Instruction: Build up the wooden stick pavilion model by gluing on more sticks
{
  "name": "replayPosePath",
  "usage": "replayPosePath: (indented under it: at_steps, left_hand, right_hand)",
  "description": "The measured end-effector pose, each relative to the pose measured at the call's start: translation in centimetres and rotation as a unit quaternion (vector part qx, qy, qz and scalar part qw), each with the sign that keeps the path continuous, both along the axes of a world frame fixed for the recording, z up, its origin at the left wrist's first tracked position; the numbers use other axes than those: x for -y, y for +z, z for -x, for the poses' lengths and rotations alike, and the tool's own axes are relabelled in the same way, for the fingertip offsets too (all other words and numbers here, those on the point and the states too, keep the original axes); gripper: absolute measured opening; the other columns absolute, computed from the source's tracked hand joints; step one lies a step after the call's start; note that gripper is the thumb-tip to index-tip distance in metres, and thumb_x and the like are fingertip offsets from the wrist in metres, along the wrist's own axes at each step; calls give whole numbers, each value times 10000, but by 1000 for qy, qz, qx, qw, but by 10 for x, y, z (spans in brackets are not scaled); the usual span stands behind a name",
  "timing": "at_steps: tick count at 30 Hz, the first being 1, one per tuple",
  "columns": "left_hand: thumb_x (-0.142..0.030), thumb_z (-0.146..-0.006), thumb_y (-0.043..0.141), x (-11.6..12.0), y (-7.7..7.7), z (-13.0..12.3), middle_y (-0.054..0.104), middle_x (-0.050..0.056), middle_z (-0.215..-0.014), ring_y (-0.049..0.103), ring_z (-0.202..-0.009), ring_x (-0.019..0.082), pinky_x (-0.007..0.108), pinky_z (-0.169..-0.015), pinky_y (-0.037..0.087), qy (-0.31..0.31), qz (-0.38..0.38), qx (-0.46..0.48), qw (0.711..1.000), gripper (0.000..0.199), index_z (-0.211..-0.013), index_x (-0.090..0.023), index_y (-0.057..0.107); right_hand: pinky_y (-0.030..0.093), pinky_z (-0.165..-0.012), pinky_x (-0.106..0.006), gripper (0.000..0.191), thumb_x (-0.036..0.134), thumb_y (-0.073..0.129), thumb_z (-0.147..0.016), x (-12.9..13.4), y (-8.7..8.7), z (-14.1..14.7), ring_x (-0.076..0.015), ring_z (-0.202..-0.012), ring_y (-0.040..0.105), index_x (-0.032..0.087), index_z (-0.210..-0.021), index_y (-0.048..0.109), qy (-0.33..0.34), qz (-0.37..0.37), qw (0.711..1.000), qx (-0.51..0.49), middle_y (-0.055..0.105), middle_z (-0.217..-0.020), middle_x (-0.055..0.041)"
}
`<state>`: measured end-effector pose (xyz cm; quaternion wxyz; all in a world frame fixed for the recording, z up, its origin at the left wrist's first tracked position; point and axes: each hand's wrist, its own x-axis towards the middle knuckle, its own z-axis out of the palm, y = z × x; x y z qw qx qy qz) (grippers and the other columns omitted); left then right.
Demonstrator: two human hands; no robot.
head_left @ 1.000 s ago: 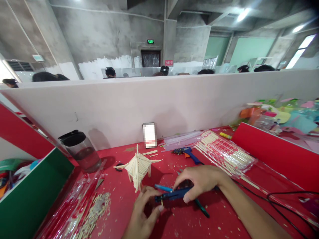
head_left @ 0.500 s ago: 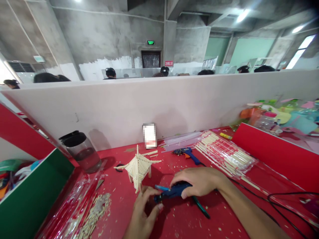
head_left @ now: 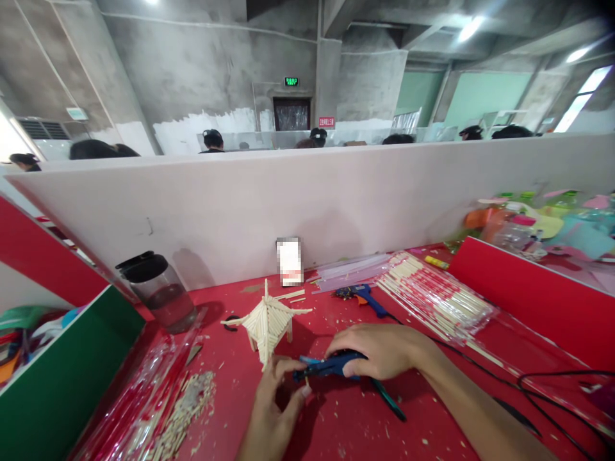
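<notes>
My right hand (head_left: 379,352) is closed around dark blue hand cutters (head_left: 327,367), whose jaws point left. At those jaws, a short pale stick (head_left: 307,381) shows by the thumb tip of my left hand (head_left: 276,400), with the thumb and index finger curled about it; their exact grip is partly hidden. Just beyond my left fingers stands a small pavilion-like model (head_left: 268,323) of pale sticks with a peaked roof. A blue slim object (head_left: 310,360) lies behind the cutters, and a dark green one (head_left: 391,402) sticks out below my right hand.
A blue glue gun (head_left: 360,296) with a black cord lies behind my right hand. Bagged wooden sticks (head_left: 432,298) are at the right. A lidded jar (head_left: 161,294), cut stick bits (head_left: 185,410) and a phone-like screen (head_left: 289,262) stand or lie about. Low dividers border the red table (head_left: 230,384).
The cutters have shifted slightly left, bringing their jaws closer to my left fingers. A pale stick end now shows at the jaws. The model has stayed in place.
</notes>
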<state>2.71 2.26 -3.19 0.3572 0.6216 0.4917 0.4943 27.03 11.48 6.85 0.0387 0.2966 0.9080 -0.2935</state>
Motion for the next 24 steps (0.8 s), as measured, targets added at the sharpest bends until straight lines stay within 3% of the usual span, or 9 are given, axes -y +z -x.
replayPosePath:
  at_steps: [10,18,24]
  left_hand:
    - [-401,-883,684,1,2,0,704,78,-908,647,-774,220,308,-703,512,-7,15,-2,1000,260,-1016,-178,701]
    - [-336,-861,704,-2,1,-1,695,85,-945,668,-872,251,351,-797,505,1,-13,1,1000,187,-980,-193,725]
    - [-341,-870,695,-2,-2,1,698,79,-977,661,-902,251,357,-832,498,8,-2,-11,1000,195,-1008,-206,721]
  right_hand:
    - [468,-809,-365,306,350,555,-920,7,6,3,-304,-990,691,230,-1167,690,-2,-44,999,20,750,-1106,-107]
    - [474,-786,-357,283,448,590,-903,9,7,8,-302,-959,692,227,-1032,710,-22,-67,997,32,756,-1030,-99]
    - [448,-686,-327,524,661,507,-912,10,-3,12,-315,-879,709,191,-964,731,-61,-95,991,73,759,-950,-130]
